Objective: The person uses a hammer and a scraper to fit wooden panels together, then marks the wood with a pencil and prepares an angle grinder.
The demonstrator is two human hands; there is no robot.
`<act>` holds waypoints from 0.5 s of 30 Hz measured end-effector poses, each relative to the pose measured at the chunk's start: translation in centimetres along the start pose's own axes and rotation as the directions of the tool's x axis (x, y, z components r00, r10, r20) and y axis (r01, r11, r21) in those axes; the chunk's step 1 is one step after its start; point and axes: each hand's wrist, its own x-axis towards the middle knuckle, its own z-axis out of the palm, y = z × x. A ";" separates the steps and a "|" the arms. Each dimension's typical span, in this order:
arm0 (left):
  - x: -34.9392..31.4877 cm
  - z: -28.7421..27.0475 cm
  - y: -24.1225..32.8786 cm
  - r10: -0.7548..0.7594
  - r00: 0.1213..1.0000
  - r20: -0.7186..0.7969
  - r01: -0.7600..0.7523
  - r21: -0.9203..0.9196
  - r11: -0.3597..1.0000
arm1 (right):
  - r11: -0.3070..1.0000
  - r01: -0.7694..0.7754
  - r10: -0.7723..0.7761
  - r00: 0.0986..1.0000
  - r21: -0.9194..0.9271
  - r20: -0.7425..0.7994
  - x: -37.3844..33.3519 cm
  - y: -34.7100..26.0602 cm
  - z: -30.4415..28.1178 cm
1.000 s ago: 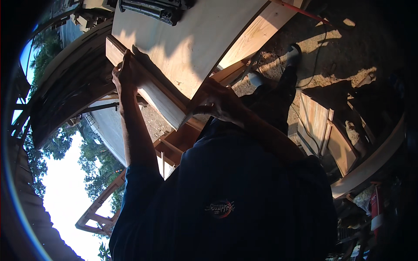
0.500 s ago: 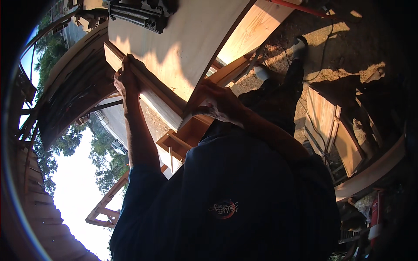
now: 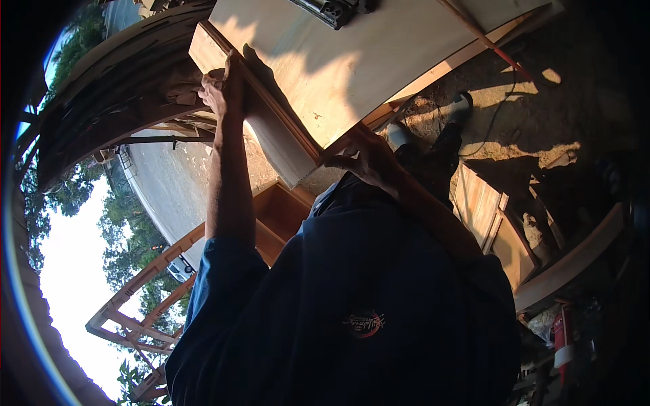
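A long wooden board [image 3: 277,145] stands on edge along the left side of a pale, broad wooden panel [image 3: 386,57]. My left hand [image 3: 222,88] is closed over the board's upper edge toward its far end. At the panel's near corner, my right hand [image 3: 371,161] is closed around the near end of the board, its thumb out to the left. Shadow and the panel's corner partly hide the right fingers. On the far part of the panel lies a black metal tool [image 3: 333,10], cut off by the picture's top edge.
Wooden box-like frames stand below the board [image 3: 281,210] and on the ground at right [image 3: 484,203]. A red-ended bar [image 3: 504,57] crosses the panel's far right. A cable [image 3: 497,118] lies on the dirt. A slatted wooden frame [image 3: 139,321] is at lower left.
The board and panel have shifted up and right in view, with both hands on the board. My right hand has turned, showing its thumb. The far tool sits closer to the top edge.
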 end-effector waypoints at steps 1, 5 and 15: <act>1.5 0.3 -1.9 0.084 0.986 -0.146 -0.072 0.084 0.994 | 1.000 0.018 -0.017 0.999 -0.016 0.032 -0.1 -0.3 0.3; 3.6 -0.5 -6.2 0.052 0.993 0.109 0.006 -0.475 0.880 | 0.896 -0.013 -0.034 0.995 0.445 0.098 -0.4 1.5 0.9; -6.6 -2.9 -10.5 0.268 0.752 0.602 0.551 -0.797 0.247 | 0.860 -0.338 0.339 0.939 -0.383 -0.067 -3.9 -3.0 -2.8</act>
